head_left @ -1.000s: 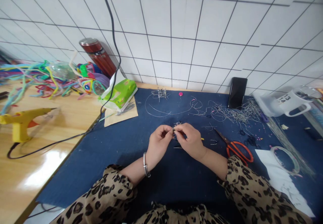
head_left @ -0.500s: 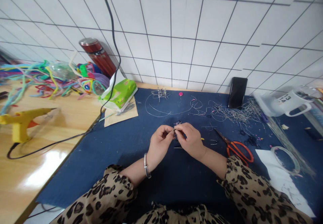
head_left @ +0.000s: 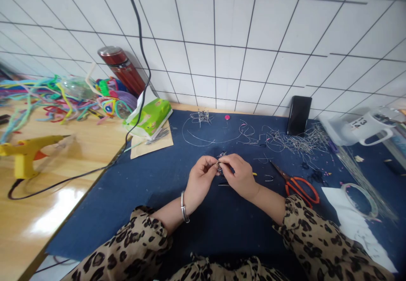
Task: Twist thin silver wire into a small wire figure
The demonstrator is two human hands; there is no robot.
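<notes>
Over the middle of the dark blue cloth (head_left: pixel 203 230), my left hand (head_left: pixel 202 179) and my right hand (head_left: pixel 238 175) meet fingertip to fingertip. Both are closed in a pinch on a small dark piece with thin wire (head_left: pixel 219 169), mostly hidden by the fingers, its exact kind too small to make out. Bits of wire stick out just beyond my fingertips. A yellow-tipped tool lies partly under my right hand. To its right, a small bent wire (head_left: pixel 269 178) and orange-handled scissors (head_left: pixel 301 190) rest on the cloth.
Tangled wire (head_left: pixel 298 141) lies before an upright black phone (head_left: pixel 298 115). A white mug (head_left: pixel 371 129) and a wire coil (head_left: pixel 360 200) are at right. On the left are a green tissue pack (head_left: pixel 152 116), a red flask (head_left: pixel 123 69), a yellow glue gun (head_left: pixel 27 154) and a hanging black cable (head_left: pixel 141 40).
My hands stay together in nearly the same place. The small dark piece between my fingertips has shifted slightly and shows a little more below them.
</notes>
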